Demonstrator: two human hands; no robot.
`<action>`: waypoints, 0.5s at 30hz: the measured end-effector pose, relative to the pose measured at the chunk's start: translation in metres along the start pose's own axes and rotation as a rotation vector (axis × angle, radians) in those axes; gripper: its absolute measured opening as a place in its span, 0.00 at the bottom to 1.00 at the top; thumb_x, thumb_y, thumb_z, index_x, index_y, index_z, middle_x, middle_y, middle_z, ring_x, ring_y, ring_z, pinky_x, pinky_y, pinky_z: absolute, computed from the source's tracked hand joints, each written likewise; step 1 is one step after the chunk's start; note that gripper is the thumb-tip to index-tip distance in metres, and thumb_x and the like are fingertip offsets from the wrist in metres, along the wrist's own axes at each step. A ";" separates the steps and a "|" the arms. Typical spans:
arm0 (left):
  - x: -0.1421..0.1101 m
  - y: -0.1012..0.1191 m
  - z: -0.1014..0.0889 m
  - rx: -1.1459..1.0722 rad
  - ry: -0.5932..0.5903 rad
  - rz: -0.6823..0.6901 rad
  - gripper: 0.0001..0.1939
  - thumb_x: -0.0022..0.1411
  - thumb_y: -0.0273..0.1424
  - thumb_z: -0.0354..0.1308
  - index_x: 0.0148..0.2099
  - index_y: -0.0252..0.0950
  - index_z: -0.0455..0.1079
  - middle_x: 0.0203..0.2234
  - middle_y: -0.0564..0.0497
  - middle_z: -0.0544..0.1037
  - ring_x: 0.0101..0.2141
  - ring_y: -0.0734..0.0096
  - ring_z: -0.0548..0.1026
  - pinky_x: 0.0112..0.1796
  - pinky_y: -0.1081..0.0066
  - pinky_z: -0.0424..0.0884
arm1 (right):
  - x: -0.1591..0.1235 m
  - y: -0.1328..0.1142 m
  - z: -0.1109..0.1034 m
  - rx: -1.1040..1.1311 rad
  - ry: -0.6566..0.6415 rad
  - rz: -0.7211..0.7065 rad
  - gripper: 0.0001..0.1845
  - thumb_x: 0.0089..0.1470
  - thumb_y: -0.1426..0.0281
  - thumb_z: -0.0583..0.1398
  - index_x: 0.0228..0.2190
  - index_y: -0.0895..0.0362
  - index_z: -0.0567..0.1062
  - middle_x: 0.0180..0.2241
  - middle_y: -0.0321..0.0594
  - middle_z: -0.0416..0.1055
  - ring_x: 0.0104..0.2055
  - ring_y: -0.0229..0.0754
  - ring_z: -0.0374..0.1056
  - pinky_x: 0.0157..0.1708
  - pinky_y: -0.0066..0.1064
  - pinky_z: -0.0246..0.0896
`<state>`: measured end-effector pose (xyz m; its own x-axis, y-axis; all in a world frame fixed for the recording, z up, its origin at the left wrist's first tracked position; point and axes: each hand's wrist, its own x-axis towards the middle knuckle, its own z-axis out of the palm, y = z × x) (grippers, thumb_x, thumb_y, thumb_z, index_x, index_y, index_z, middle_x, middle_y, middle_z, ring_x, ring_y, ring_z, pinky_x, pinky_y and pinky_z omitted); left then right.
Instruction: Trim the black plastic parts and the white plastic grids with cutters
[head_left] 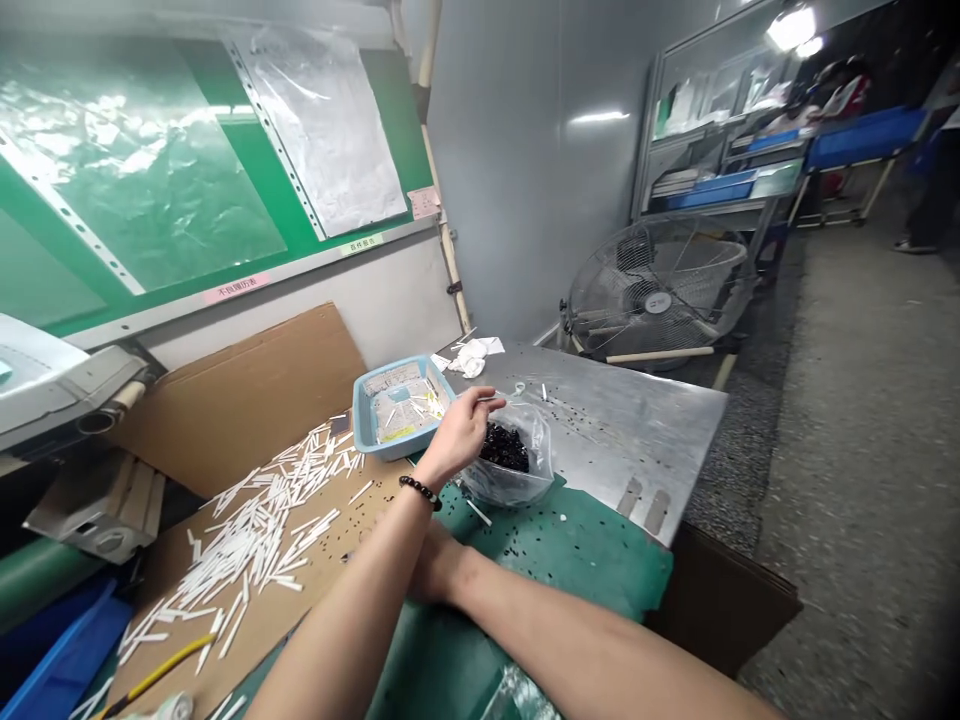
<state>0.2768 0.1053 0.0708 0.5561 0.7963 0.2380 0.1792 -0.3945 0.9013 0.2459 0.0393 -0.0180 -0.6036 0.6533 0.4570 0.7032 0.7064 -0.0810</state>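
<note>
My left hand (463, 432), with a dark bead bracelet (420, 491) at the wrist, is above the left rim of a clear plastic bag (536, 455). Its fingers stretch out slightly apart, and I see nothing held in them. Small shiny black pieces (506, 447) fill the bag's middle. Below, my right hand (433, 565) lies beneath the left forearm, which hides its fingers; whether it holds anything is hidden. Under the bag spreads a green mat (592, 545) dotted with loose black pieces. A light blue tray (362, 420) containing a few white sticks stands left of the bag.
Many white sticks (259, 535) lie heaped on cardboard (330, 570) at left, near a yellow-handled tool (169, 665). Crumpled white paper (472, 357) sits behind the tray. The metal tabletop (645, 420) ends at right; a large fan (656, 295) stands beyond. People are in the background.
</note>
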 end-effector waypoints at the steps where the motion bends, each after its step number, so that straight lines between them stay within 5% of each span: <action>1: -0.003 0.007 -0.006 -0.031 0.018 0.003 0.12 0.63 0.25 0.52 0.49 0.35 0.69 0.44 0.41 0.79 0.48 0.64 0.75 0.52 0.64 0.65 | -0.001 0.000 0.001 0.022 0.037 0.019 0.10 0.55 0.70 0.59 0.41 0.53 0.72 0.42 0.34 0.72 0.45 0.45 0.64 0.46 0.32 0.58; 4: -0.032 0.031 -0.040 -0.059 0.073 0.049 0.13 0.59 0.21 0.55 0.46 0.36 0.71 0.43 0.43 0.79 0.44 0.67 0.77 0.48 0.68 0.69 | 0.000 0.001 0.003 0.083 0.133 0.055 0.15 0.57 0.65 0.58 0.45 0.56 0.71 0.42 0.42 0.72 0.45 0.48 0.64 0.44 0.36 0.60; 7: -0.101 0.062 -0.103 0.045 0.228 0.043 0.17 0.56 0.18 0.55 0.47 0.36 0.72 0.46 0.44 0.78 0.46 0.68 0.76 0.44 0.73 0.71 | 0.001 -0.002 0.002 0.123 0.141 0.042 0.15 0.60 0.62 0.57 0.46 0.57 0.71 0.39 0.44 0.70 0.41 0.47 0.65 0.41 0.36 0.61; 11: -0.255 0.112 -0.184 0.224 0.666 -0.121 0.22 0.49 0.16 0.56 0.46 0.37 0.73 0.46 0.45 0.78 0.49 0.65 0.74 0.40 0.74 0.72 | -0.003 -0.004 0.001 0.163 0.086 -0.051 0.07 0.59 0.67 0.58 0.38 0.56 0.73 0.35 0.43 0.70 0.39 0.45 0.66 0.40 0.34 0.62; 15: -0.410 0.156 -0.226 0.501 1.037 -0.391 0.17 0.51 0.25 0.60 0.46 0.38 0.73 0.43 0.46 0.79 0.47 0.61 0.75 0.45 0.69 0.72 | -0.002 -0.001 0.009 0.138 0.139 -0.104 0.14 0.62 0.64 0.52 0.42 0.57 0.73 0.36 0.46 0.70 0.38 0.49 0.67 0.38 0.38 0.63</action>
<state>-0.1064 -0.1792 0.1957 -0.4772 0.7997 0.3643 0.6105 0.0035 0.7920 0.2425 0.0399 -0.0270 -0.6062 0.5379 0.5858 0.5758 0.8049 -0.1433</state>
